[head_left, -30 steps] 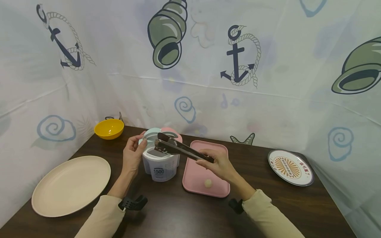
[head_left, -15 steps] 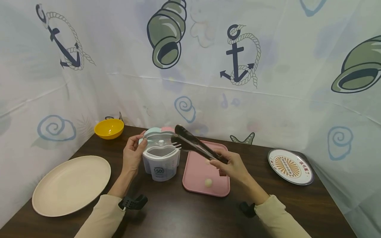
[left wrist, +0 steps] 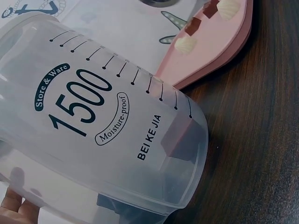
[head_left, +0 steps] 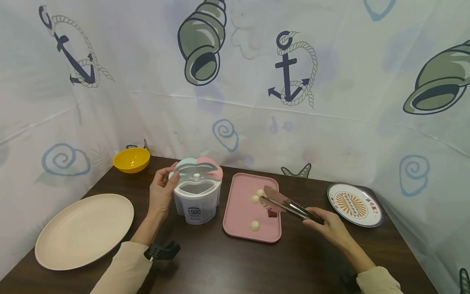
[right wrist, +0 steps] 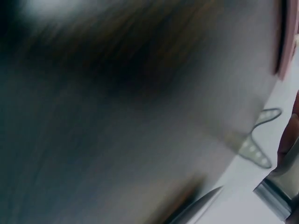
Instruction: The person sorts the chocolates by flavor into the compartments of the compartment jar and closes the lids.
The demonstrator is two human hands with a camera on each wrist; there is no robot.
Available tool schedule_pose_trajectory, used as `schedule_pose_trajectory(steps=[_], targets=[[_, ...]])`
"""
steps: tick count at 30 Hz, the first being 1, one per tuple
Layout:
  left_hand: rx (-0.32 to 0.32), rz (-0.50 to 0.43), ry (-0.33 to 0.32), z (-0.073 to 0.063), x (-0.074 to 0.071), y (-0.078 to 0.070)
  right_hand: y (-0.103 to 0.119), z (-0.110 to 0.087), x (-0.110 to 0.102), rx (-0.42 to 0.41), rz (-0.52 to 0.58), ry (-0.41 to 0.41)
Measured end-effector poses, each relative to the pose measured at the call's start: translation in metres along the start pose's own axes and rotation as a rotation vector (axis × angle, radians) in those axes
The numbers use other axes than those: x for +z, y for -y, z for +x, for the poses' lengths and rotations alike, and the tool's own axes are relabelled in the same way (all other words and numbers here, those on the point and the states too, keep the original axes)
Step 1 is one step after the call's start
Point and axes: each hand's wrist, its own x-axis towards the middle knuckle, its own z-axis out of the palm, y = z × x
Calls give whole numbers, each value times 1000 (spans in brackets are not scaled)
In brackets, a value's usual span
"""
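Hanging behind everything, a pale cloth (head_left: 249,85) is printed with anchors and seashells, and in front of it a dark wood-grained table (head_left: 205,261) is laid with dishes. At the left, a cream oval plate (head_left: 86,232) is set flat. Near the middle, a pink rectangular tray (head_left: 238,212) is placed, and just left of it a clear storage container (head_left: 206,210) is stood upright. The container's front wall is marked "1500" beside measuring lines, its lid is coloured light blue and pink, and its front compartment is uncovered. At the far right, a round white plate (head_left: 352,204) is decorated with an orange sunburst; at the far left, a yellow bowl (head_left: 131,161) is seen. The container's lid is pinched at its left edge between the thumb and fingers of the left hand (head_left: 160,192). By the right hand (head_left: 330,224), metal tongs (head_left: 293,207) are gripped, the fingers wrapped round the handles; their broad, shiny heads are held over the tray's right part. On the tray, pale shell-shaped pieces (head_left: 255,226), ridged in the left wrist view, are scattered with brown blocks (left wrist: 192,26); whether one is touched by the tongs cannot be told. Low inside the container, a reddish-brown block (left wrist: 176,137) is seen through its wall.
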Motion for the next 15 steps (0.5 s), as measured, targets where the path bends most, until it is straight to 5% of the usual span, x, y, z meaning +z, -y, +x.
schedule_pose_trajectory(steps=[15], targets=[[-16, 20, 9, 0, -1, -1, -19, 0, -4, -4, -72, 96]])
